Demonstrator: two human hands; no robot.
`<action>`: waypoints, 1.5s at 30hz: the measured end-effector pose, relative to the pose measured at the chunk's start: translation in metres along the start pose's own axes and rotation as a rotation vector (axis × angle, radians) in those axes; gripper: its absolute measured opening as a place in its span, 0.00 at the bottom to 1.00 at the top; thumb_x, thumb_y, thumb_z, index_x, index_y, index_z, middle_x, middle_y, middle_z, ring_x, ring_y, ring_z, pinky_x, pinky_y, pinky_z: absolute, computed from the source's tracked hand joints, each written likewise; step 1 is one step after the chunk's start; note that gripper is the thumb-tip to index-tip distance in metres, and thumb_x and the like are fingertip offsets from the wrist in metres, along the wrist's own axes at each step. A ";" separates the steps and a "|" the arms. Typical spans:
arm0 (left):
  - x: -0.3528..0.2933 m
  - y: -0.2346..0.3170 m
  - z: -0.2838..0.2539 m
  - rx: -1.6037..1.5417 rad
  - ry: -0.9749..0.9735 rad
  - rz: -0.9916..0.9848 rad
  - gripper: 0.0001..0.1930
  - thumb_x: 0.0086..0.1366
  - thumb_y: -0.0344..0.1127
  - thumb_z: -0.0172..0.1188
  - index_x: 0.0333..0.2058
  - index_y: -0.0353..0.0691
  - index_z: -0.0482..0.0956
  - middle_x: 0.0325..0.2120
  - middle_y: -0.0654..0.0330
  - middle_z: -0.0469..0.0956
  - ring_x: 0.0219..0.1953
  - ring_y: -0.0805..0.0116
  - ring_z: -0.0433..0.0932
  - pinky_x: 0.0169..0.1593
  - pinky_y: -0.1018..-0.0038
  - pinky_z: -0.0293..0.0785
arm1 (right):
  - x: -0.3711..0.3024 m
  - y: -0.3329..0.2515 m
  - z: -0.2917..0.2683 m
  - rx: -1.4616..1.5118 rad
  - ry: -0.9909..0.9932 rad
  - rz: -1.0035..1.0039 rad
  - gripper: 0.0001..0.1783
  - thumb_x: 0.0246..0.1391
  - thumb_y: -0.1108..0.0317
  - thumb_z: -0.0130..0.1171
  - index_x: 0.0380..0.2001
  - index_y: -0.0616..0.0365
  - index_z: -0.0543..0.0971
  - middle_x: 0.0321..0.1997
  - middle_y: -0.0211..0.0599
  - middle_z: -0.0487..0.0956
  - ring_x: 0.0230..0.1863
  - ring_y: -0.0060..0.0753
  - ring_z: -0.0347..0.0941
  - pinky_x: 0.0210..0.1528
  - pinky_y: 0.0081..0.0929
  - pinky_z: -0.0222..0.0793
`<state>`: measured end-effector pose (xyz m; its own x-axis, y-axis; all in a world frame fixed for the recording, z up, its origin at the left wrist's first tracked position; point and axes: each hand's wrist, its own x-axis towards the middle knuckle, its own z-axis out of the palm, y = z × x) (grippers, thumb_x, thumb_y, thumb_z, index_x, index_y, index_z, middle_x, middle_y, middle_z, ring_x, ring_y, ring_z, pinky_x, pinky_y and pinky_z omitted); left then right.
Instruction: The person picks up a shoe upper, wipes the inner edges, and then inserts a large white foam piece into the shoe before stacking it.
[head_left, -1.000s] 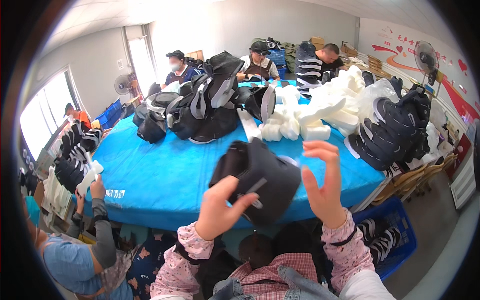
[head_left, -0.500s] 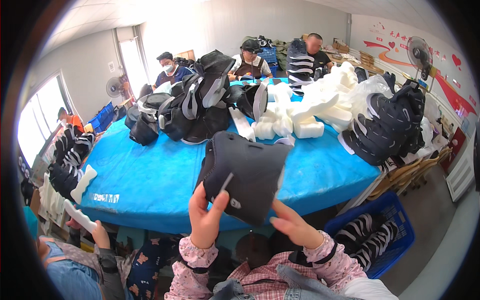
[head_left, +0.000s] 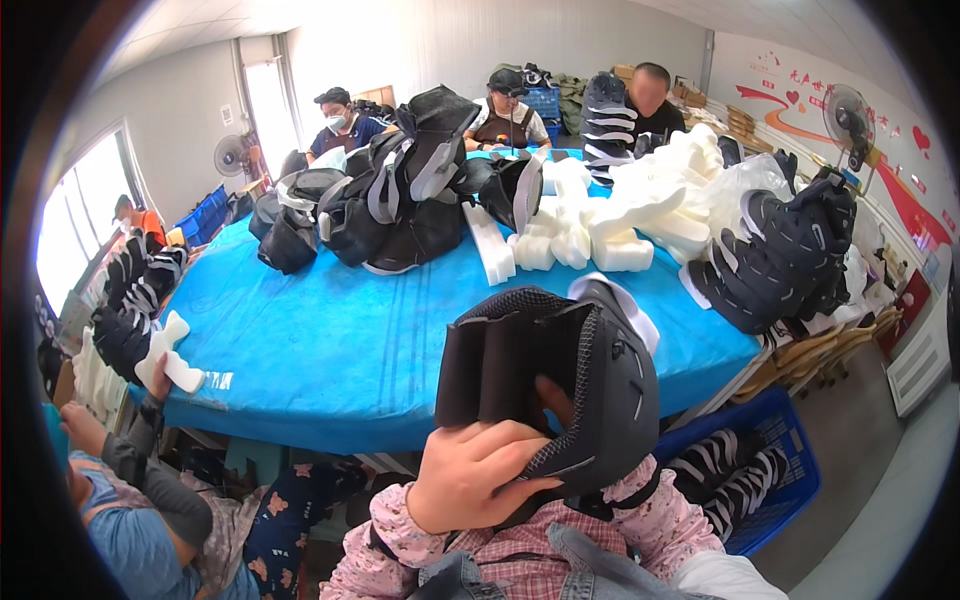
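Close in front of me, above the table's near edge, is a black shoe upper with mesh edging, a dark padded inside and a pale rim at its far end. Its opening faces me. My left hand is closed on the near edge, fingers over the lining and thumb underneath. One finger of my right hand shows inside the opening; the shoe upper hides the rest of that hand. Beyond it on the blue-covered table lie a heap of black uppers and a pile of white foam shoe-shaped forms.
Stacked black-and-white shoe uppers stand at the table's right. A blue crate beside my right arm holds striped shoe pieces. At my left a co-worker's hand holds white foam pieces. Several people sit across the table. A fan stands back right.
The shoe upper has turned so its opening faces me, and it sits further right. My left hand has shifted to its near edge. My right hand has gone behind and into it.
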<state>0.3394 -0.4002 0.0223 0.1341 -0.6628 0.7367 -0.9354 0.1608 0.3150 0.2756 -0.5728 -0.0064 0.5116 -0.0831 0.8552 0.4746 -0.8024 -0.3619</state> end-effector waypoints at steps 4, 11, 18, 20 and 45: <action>-0.001 -0.004 0.006 -0.034 0.022 -0.007 0.16 0.44 0.35 0.71 0.33 0.38 0.78 0.28 0.59 0.79 0.24 0.62 0.78 0.27 0.74 0.71 | 0.004 0.000 -0.002 -0.167 0.043 -0.003 0.31 0.48 0.69 0.64 0.56 0.65 0.67 0.52 0.46 0.72 0.53 0.47 0.69 0.57 0.41 0.63; -0.010 -0.010 0.005 -0.056 0.085 -0.062 0.16 0.46 0.36 0.70 0.32 0.34 0.77 0.27 0.54 0.77 0.25 0.57 0.78 0.28 0.72 0.71 | 0.001 -0.008 -0.004 -0.197 0.003 0.004 0.31 0.47 0.68 0.62 0.55 0.66 0.67 0.51 0.47 0.73 0.52 0.48 0.70 0.56 0.41 0.64; -0.001 0.005 0.008 -0.160 0.049 -0.035 0.15 0.48 0.35 0.70 0.31 0.33 0.78 0.25 0.54 0.77 0.24 0.57 0.78 0.28 0.72 0.72 | 0.011 -0.021 -0.016 -0.270 -0.047 0.017 0.30 0.47 0.67 0.61 0.53 0.68 0.68 0.50 0.47 0.73 0.51 0.49 0.71 0.54 0.40 0.66; -0.004 0.005 0.010 -0.165 0.060 -0.051 0.15 0.48 0.35 0.70 0.32 0.33 0.78 0.25 0.54 0.77 0.24 0.57 0.78 0.28 0.72 0.72 | 0.012 -0.025 -0.017 -0.309 -0.071 0.037 0.30 0.46 0.67 0.61 0.53 0.69 0.69 0.50 0.47 0.74 0.51 0.49 0.71 0.54 0.40 0.66; -0.022 -0.049 -0.022 -0.951 0.852 -0.647 0.19 0.70 0.47 0.45 0.47 0.37 0.72 0.36 0.60 0.76 0.39 0.73 0.73 0.44 0.75 0.68 | 0.000 0.013 -0.041 0.133 0.256 0.325 0.21 0.53 0.73 0.56 0.52 0.60 0.70 0.49 0.39 0.73 0.47 0.31 0.70 0.45 0.24 0.65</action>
<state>0.3894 -0.3771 0.0040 0.9151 -0.2287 0.3321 -0.1098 0.6512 0.7509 0.2522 -0.6076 0.0046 0.4634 -0.4766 0.7471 0.4148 -0.6284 -0.6581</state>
